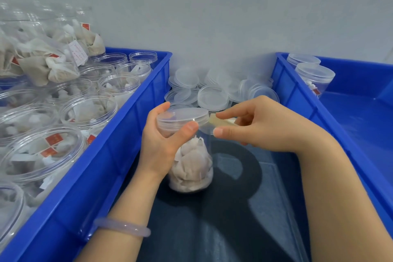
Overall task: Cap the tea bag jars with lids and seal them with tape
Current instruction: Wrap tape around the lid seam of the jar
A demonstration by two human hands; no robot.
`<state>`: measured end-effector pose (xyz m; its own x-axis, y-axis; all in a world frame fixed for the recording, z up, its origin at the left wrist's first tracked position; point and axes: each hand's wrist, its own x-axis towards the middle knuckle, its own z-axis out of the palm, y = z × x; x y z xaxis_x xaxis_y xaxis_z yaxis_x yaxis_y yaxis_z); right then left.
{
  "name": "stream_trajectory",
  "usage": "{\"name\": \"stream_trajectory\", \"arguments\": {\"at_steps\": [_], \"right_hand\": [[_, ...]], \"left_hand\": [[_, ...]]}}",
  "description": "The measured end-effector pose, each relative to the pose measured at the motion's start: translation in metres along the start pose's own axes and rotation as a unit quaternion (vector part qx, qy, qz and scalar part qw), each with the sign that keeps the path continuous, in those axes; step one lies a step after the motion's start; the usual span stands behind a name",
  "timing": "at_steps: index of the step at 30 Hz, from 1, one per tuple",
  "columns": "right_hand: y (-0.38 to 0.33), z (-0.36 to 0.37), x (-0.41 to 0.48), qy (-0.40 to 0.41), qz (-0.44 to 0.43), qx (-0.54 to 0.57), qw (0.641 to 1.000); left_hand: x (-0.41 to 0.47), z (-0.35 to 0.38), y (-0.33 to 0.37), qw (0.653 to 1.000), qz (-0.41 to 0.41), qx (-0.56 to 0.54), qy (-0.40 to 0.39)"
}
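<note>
1. Sealing is in hand: the tea bag jar (191,168) stands capped with its lid (182,116) on the dark surface (244,208).
2. Next, I judge, the tape strip (214,122) must be drawn round the lid's seam and pressed flat.
3. The left hand (161,142) has its grip wrapped round the jar's neck, with the thumb at the lid's rim.
4. The right hand (261,121) has a narrow grip, pinching the tape's free end just beside the lid.

I see a small packing workshop: at nine o'clock a blue crate (127,132) holds rows of open jars (89,110) of tea bags, at twelve lies a heap of loose lids (212,96), and at three a second blue crate (297,100) holds capped jars (314,76).
</note>
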<state>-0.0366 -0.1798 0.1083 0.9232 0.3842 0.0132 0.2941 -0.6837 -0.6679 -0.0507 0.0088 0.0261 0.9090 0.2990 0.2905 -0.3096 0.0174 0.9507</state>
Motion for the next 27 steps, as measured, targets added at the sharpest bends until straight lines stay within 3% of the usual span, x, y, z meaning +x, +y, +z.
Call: {"name": "stream_trajectory", "arguments": {"at_steps": [9,16,27], "right_hand": [[0.005,-0.002,0.002,0.021,0.017,0.013,1.000],[0.010,0.008,0.009,-0.011,0.043,0.007,0.999],[0.012,0.005,0.007,-0.010,0.043,0.024,0.999]], "left_hand": [[-0.003,0.002,0.001,0.997,-0.015,-0.048,-0.060],[-0.006,0.002,-0.006,0.997,-0.004,-0.045,-0.067],[-0.009,0.009,0.000,0.998,0.040,0.039,-0.021]]}}
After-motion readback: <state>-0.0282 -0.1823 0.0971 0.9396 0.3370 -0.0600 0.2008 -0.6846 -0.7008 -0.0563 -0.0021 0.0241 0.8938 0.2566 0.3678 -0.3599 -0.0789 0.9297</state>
